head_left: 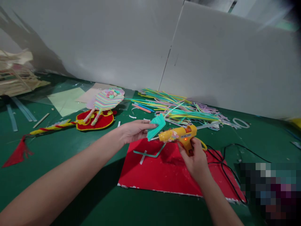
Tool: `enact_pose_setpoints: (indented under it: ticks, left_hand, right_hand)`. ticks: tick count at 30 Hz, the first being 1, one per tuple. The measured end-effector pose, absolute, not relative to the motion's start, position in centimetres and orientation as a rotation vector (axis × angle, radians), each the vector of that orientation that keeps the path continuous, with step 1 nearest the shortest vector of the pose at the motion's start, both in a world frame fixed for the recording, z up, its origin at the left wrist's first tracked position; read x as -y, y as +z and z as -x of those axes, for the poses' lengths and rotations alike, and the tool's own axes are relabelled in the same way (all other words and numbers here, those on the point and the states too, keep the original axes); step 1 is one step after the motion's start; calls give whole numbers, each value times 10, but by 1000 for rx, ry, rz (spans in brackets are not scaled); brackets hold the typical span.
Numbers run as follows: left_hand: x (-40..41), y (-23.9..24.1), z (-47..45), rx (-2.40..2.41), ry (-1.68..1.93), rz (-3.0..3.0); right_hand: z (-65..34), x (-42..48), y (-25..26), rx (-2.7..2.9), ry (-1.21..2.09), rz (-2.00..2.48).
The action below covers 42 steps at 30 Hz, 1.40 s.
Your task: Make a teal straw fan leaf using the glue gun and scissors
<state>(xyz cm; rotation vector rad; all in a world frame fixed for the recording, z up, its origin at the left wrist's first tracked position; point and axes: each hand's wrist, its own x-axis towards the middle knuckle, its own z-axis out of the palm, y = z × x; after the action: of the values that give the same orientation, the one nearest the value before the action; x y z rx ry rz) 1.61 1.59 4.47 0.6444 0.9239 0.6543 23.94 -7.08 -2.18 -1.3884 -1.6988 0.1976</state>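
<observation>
My left hand (134,130) holds a small teal fan made of cut straw pieces (156,127) above the table. My right hand (195,157) grips a yellow hot glue gun (180,135) by its handle, its red light on. The gun's nozzle points left and touches the lower edge of the teal fan. Both hands hover over a red sheet (164,172) lying on the green table (70,194). A bent teal straw and a white strip (148,154) lie on the red sheet.
A heap of coloured straws (178,108) lies behind the hands. To the left are a striped pastel craft piece (107,100), a red yellow-edged shape (96,121) and a braided tassel (35,133). The gun's black cord (225,166) runs right. White boards (211,56) stand behind.
</observation>
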Motion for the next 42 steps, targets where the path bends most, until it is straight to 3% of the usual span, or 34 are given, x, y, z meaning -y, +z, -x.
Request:
enact_pose_setpoints:
  ticks: [10,42]
  left_hand:
    - [-16,43,-15,-914,654,-634]
    - [-15,45,-15,-885,603,-688]
  right_hand:
    - [-240,70,-20,1715,39,1414]
    - [-249,68,-20,1550,203,1505]
